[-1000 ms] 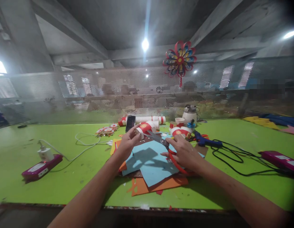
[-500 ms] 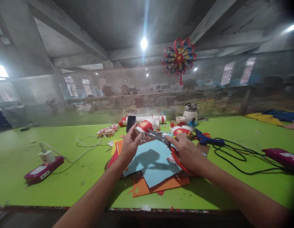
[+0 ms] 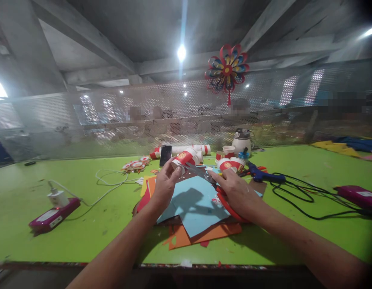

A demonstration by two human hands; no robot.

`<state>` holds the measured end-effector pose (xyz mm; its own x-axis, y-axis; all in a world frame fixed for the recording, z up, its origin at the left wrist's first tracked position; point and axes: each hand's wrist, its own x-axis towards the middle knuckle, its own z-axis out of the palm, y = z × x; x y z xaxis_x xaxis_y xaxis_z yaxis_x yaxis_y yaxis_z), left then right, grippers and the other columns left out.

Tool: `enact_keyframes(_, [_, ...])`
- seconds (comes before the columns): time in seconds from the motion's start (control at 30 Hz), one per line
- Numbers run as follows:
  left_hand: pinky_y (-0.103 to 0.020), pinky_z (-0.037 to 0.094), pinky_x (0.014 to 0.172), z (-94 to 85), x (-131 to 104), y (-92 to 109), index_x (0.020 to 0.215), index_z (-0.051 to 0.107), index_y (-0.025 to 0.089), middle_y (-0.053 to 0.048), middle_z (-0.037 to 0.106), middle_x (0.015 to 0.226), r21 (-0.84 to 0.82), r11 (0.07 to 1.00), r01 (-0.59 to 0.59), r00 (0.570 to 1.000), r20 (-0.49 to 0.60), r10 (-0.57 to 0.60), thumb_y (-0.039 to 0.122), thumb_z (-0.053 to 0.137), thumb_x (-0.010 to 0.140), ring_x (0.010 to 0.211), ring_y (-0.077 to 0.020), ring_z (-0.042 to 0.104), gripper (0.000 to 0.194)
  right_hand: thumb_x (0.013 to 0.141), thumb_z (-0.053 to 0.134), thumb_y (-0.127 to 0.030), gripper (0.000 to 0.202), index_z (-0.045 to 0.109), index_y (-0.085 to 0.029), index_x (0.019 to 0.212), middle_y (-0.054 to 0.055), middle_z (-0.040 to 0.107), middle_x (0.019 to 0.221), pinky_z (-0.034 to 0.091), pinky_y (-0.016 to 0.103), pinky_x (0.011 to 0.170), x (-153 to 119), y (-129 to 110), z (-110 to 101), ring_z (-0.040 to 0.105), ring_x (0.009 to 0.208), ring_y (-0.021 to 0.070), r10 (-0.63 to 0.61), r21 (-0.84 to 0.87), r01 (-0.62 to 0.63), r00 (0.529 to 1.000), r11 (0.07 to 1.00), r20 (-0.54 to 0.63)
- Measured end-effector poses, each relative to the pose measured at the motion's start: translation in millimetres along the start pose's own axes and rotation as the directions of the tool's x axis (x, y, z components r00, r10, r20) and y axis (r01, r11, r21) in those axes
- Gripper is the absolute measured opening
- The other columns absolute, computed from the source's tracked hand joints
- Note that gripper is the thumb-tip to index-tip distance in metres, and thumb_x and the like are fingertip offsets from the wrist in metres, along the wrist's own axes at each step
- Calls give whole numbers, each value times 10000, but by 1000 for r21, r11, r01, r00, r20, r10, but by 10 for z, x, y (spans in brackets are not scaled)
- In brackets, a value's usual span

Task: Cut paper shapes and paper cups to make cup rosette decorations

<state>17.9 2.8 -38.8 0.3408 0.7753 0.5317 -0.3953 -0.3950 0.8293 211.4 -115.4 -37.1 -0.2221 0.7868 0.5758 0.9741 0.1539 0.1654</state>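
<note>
My left hand [image 3: 167, 182] grips a red-and-white paper cup [image 3: 185, 157] with a gold emblem, tilted on its side with its rim toward me. Red-handled scissors [image 3: 225, 196] are in my right hand [image 3: 235, 188], fingers wrapped round the handles. The blades point left and reach the cup's rim; whether they bite into the paper I cannot make out. Under both hands lies a sheet of light blue paper [image 3: 195, 220], on top of orange sheets [image 3: 210, 236]. Small white scraps lie near the scissors.
More paper cups [image 3: 229, 163] stand back right beside a white bottle [image 3: 241, 142]. A blue glue gun [image 3: 264, 176] lies right, its black cable running to a purple power strip [image 3: 357, 197]. Left are another power strip [image 3: 53, 216] and flower-like cut cups [image 3: 137, 163]. A phone [image 3: 166, 155] leans behind.
Both hands hold nearly the same place, cup and scissors still in them. The scissor blades sit slightly closer along the cup's rim. The view has shifted a little.
</note>
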Motion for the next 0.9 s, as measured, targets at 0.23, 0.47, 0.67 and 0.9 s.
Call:
enact_keyframes(0.23, [-362, 456, 897, 27, -10, 39, 1295, 450, 169, -115, 594, 1197, 30, 1000, -3, 999, -39, 5, 322, 611, 788, 1054, -229, 570, 554, 853, 425, -152, 464, 470, -134, 1314, 108, 531, 838, 406, 310, 616, -5, -32, -17, 519, 721, 229, 49, 35, -51, 998, 998, 36])
enact_keyframes(0.47, [-329, 445, 881, 41, -4, 57, 1217, 515, 153, -109, 612, 1158, 26, 999, -28, 998, -59, 30, 305, 620, 770, 1026, -213, 573, 483, 840, 447, -146, 452, 493, -157, 1289, 111, 567, 868, 428, 325, 655, -15, -34, -11, 550, 748, 234, 61, 133, -64, 998, 989, 31])
enact_keyframes(0.67, [-305, 452, 824, 55, 0, 52, 1177, 531, 129, -107, 629, 1098, 33, 999, -38, 992, -119, 41, 284, 646, 741, 961, -193, 581, 476, 829, 469, -139, 393, 546, -175, 1213, 96, 635, 865, 448, 316, 696, -25, -24, 17, 583, 773, 223, 37, 302, -41, 999, 952, 20])
enact_keyframes(0.9, [-297, 448, 825, 64, 15, 47, 1168, 534, 130, -104, 632, 1075, 32, 998, -59, 988, -138, 63, 257, 650, 726, 953, -189, 585, 475, 839, 463, -135, 315, 592, -193, 1120, 81, 677, 911, 456, 309, 718, -13, -7, -4, 611, 805, 214, 7, 423, -27, 999, 906, 50])
